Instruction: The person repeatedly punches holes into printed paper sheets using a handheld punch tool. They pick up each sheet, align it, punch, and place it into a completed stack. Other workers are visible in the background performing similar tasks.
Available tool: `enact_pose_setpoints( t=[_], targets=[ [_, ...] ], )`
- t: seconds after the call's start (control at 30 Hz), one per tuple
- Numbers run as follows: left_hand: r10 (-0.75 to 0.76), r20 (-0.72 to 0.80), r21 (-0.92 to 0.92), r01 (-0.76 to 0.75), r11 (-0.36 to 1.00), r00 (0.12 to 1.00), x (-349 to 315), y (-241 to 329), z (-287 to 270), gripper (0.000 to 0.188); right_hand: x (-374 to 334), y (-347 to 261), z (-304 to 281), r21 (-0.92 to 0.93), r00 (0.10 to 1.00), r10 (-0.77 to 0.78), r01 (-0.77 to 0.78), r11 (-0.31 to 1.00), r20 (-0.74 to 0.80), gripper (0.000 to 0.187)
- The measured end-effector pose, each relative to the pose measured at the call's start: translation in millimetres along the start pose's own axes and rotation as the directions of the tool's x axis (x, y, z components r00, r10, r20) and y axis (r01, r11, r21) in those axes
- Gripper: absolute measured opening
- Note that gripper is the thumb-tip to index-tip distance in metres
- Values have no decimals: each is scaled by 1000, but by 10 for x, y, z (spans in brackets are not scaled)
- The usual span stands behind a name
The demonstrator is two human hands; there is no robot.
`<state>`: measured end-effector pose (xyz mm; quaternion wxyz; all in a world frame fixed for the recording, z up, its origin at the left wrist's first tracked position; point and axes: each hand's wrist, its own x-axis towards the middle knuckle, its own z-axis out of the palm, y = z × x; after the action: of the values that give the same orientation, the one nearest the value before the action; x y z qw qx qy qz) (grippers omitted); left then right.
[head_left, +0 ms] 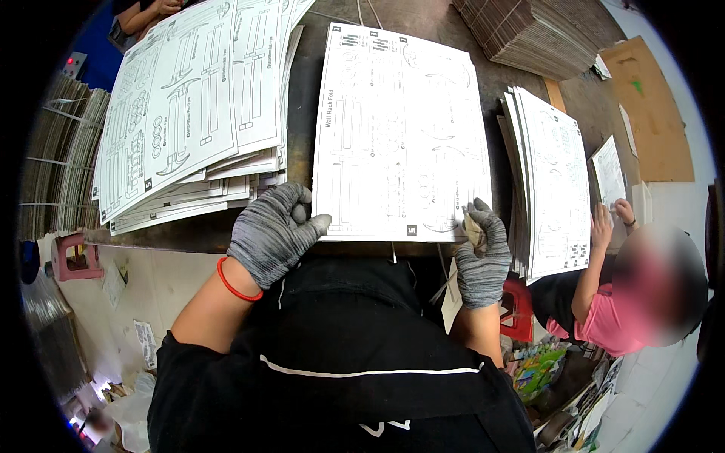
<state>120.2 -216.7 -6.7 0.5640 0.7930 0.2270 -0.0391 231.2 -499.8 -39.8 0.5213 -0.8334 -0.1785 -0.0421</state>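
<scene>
A large white printed sheet with line drawings lies in front of me on the dark table; I cannot tell if it is one sheet or a stack. My left hand, in a grey knit glove, is at its near left corner, fingers curled and thumb along the edge. My right hand, also gloved, is closed at the near right corner. A small tan piece shows between its thumb and fingers; its kind is unclear. To the left rises a tall, uneven pile of similar printed sheets. Another stack of printed sheets stands at the right.
Bundled cardboard sits at the far right, and a strapped cardboard stack at the left. A person in pink at the right handles a sheet. Another person's arm shows far left. Red stools stand below the table.
</scene>
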Motion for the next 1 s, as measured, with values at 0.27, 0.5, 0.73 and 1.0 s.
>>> enact_pose_setpoints(
  t=[0.27,0.5,0.73,1.0],
  targets=[
    [195,186,-431,-99,897,963,-185,286,-17,47,-67,14,6,199,997,-68,61,978,24,44],
    [280,-686,54,-337,940,671,-277,-443,-1021,49,-46,-64,45,230,981,-192,182,956,19,48],
    [13,-779,-80,-121,989,627,-605,-878,-2444,45,-6,12,200,333,965,81,-163,929,248,45],
    [389,-861,254,-386,887,327,-322,-330,-1330,36,97,-54,225,187,952,134,-189,964,275,33]
  ],
)
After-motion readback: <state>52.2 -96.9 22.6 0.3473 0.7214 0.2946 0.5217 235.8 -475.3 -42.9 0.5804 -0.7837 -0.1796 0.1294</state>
